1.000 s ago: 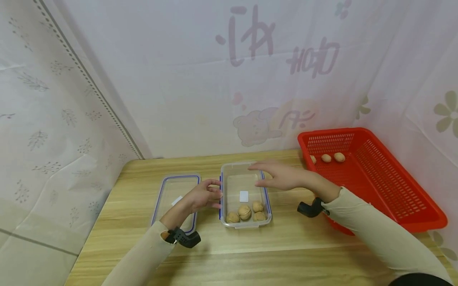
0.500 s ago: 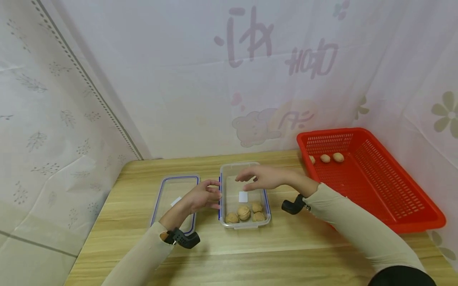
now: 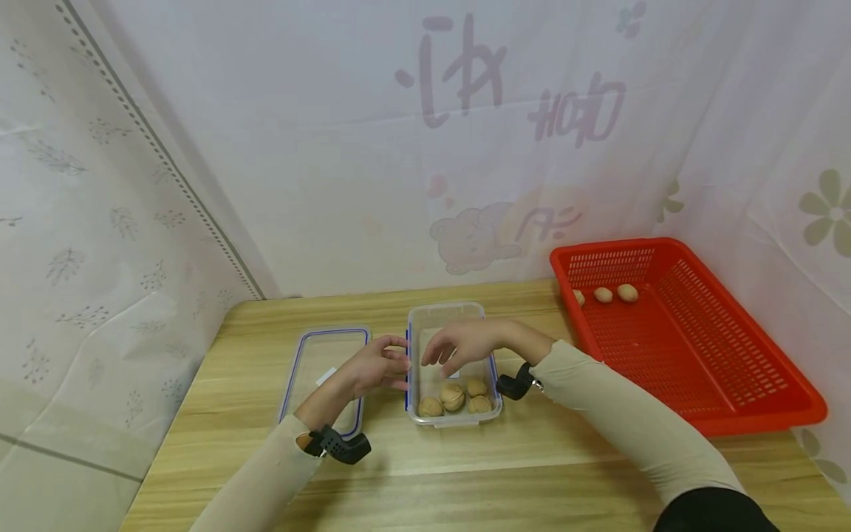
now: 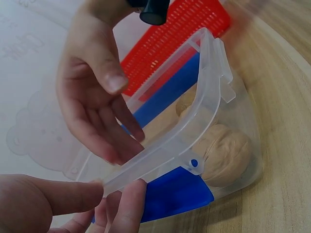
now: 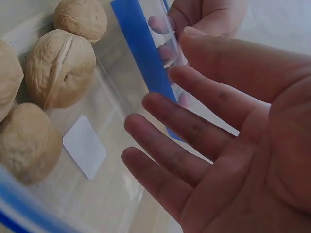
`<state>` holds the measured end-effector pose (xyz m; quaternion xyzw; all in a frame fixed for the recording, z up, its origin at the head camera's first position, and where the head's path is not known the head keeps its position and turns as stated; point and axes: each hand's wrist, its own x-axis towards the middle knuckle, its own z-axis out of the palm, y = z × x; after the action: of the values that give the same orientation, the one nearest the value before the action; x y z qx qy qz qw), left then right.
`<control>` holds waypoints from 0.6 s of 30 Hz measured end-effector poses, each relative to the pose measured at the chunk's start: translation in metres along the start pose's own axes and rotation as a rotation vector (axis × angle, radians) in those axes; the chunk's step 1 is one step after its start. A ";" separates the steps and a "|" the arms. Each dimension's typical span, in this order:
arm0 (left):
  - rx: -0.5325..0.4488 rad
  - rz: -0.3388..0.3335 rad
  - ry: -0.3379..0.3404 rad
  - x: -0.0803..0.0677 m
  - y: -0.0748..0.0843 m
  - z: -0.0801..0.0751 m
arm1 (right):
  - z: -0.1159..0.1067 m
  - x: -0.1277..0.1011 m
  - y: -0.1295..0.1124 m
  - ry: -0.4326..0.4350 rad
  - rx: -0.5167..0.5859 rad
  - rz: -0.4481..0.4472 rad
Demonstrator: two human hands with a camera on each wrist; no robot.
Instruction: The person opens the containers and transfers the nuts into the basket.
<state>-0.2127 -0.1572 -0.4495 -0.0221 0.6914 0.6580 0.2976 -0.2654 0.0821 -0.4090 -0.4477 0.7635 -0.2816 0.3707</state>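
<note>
A clear food container with blue side latches stands uncovered on the table. Several walnuts lie at its near end, and a white label shows on its floor. My left hand holds the container's left side; in the left wrist view, its thumb and fingers pinch the rim by the blue latch. Over the middle of the container hovers my right hand, palm down. The right wrist view shows its fingers loosely extended, with nothing in them.
Left of the container lies its clear lid with a blue seal, partly behind the left forearm. A red perforated basket stands on the right, holding 3 walnuts at its far left corner. A curtain hangs behind the table.
My right hand has moved left and slightly toward me, from the container's right rim to over its middle. The left hand stays on the left rim, and the walnuts have not moved.
</note>
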 end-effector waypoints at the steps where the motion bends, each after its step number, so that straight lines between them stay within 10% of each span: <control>1: -0.005 0.001 -0.003 0.000 0.000 0.000 | 0.001 0.002 0.000 -0.013 0.011 0.009; 18: -0.013 0.009 -0.006 0.002 -0.003 -0.003 | 0.018 0.033 0.008 -0.179 0.114 0.028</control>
<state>-0.2144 -0.1592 -0.4534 -0.0190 0.6861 0.6640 0.2967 -0.2655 0.0542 -0.4359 -0.4385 0.7163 -0.2783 0.4660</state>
